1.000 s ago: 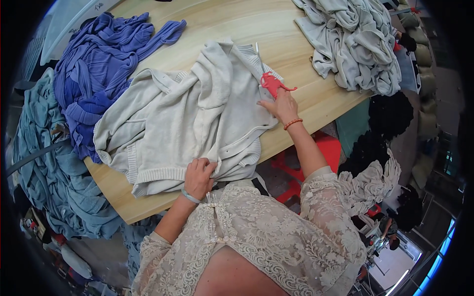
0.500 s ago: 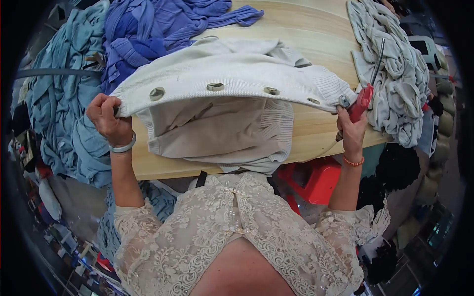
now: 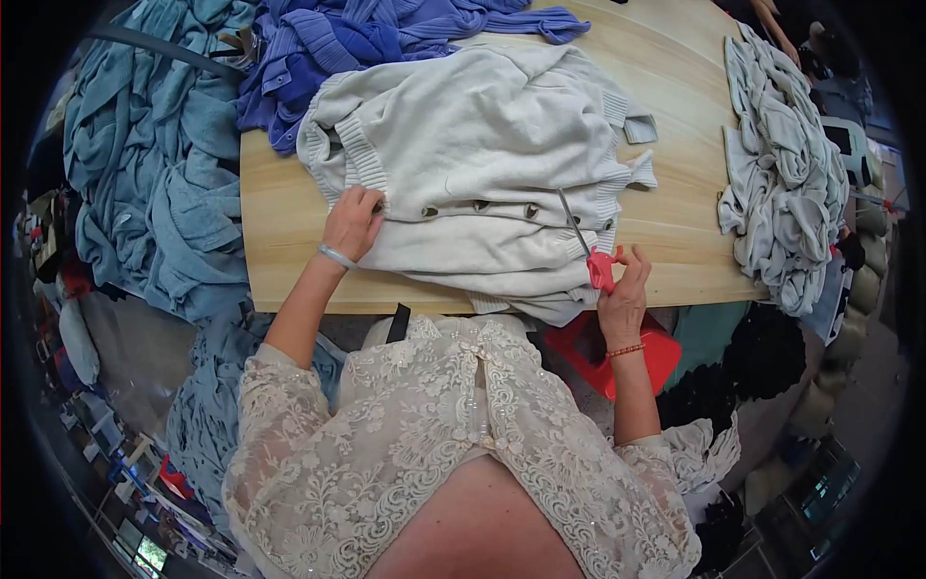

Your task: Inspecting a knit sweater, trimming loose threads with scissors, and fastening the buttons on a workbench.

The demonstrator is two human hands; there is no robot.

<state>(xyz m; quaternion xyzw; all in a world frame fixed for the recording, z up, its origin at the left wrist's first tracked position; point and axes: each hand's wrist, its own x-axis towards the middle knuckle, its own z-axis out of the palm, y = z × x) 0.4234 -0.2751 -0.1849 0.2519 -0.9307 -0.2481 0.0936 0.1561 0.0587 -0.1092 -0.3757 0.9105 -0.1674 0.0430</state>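
Observation:
A cream knitted cardigan (image 3: 482, 125) lies spread on the wooden table, its ribbed button band running crosswise with several dark buttons along it. My left hand (image 3: 353, 228) is closed on the band's left end, by the ribbed hem. In my right hand (image 3: 623, 297) is a red air blow gun (image 3: 603, 267) with a long thin metal nozzle. The nozzle slants up and left over the band's right part; whether it touches the fabric I cannot tell. Some fingers of this hand are raised off the handle.
Blue-purple knitwear (image 3: 338, 48) is heaped at the far left, and grey-blue knitwear (image 3: 159, 183) hangs left of the table (image 3: 675, 212). Pale garments (image 3: 781, 164) lie piled along the right edge. Below the front edge stands a red plastic stool (image 3: 651, 372), with black fabric (image 3: 767, 352) beside it.
The cardigan's button band, held up stretched between both hands, has come down flat onto the table. My hands have moved closer together, and the blow gun has swung left over the cardigan.

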